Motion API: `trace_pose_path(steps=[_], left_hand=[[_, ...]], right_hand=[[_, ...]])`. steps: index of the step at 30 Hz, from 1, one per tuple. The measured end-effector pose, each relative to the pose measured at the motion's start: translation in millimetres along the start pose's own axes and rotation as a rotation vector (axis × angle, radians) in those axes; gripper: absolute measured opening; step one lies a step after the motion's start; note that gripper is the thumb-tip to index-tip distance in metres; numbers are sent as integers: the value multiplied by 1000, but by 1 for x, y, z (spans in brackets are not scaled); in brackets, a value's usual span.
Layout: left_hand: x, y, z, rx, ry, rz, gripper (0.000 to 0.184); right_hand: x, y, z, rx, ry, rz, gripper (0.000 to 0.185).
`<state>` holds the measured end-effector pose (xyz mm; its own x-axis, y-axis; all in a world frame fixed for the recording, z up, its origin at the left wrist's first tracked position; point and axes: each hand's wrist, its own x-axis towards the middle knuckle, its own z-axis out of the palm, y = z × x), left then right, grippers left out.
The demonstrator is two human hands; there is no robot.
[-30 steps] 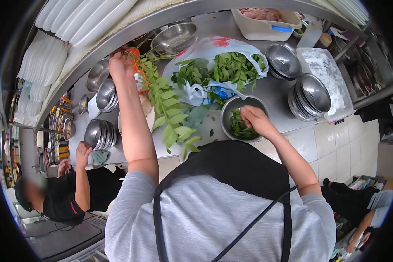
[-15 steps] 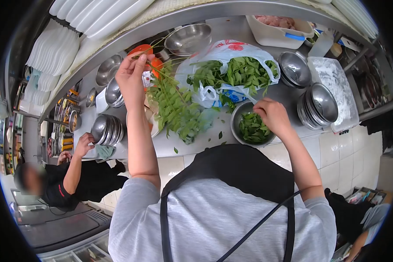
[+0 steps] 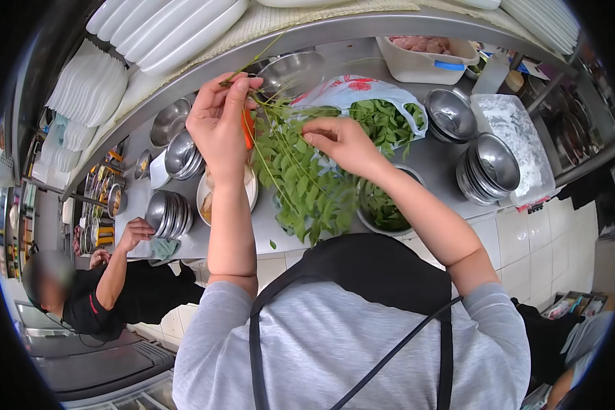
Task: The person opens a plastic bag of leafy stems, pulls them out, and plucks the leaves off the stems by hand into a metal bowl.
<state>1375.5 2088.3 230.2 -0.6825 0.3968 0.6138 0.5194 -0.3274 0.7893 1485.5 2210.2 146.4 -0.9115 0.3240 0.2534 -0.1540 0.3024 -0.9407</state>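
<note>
My left hand [image 3: 222, 119] is raised over the counter, its fingers pinched round thin stems of a bunch of leafy greens [image 3: 304, 174]. The leaves hang down to the right of my forearm. My right hand [image 3: 345, 145] reaches across to the bunch, thumb and fingers closed on a stem or leaf; exactly which part is hard to see. Below my right forearm stands a metal bowl [image 3: 414, 176] with plucked leaves [image 3: 391, 210] in it. Behind the bunch lies a plastic bag [image 3: 372, 90] with red print, holding more leafy sprigs [image 3: 383, 123].
Stacked metal bowls stand to the right [image 3: 488, 167] and left [image 3: 169, 213]. A white tub of raw meat [image 3: 417, 65] sits at the back, beneath a shelf [image 3: 307, 34] of white plates. At the left, a co-worker's hand [image 3: 135, 232] touches the left stack.
My right hand has moved from the leaf bowl up and left to the bunch. The bunch has swung right, partly covering the bowl's left side. My left hand keeps its hold on the stems.
</note>
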Motion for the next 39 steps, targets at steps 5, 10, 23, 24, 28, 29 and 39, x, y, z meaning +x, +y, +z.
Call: trace_pose_path(steps=[5, 10, 23, 24, 28, 29, 39], left_hand=[[-6, -6, 6, -94, 24, -30, 16], [-4, -14, 4, -114, 54, -36, 14], [18, -97, -113, -299, 362, -209, 9], [16, -102, -117, -306, 324, -227, 9], [16, -115, -132, -266, 340, -216, 9], [17, -115, -132, -231, 367, -209, 9], [5, -30, -22, 53, 99, 51, 11]], right_hand=[[1, -7, -6, 252, -49, 126, 23], [-3, -18, -6, 128, -109, 121, 27], [-81, 13, -30, -19, -227, 297, 29], [-90, 18, -38, 14, -244, 362, 30], [-122, 35, -73, 58, -162, 510, 30], [-125, 37, -77, 26, -97, 555, 30], [-57, -1, -17, -261, 98, -216, 18]])
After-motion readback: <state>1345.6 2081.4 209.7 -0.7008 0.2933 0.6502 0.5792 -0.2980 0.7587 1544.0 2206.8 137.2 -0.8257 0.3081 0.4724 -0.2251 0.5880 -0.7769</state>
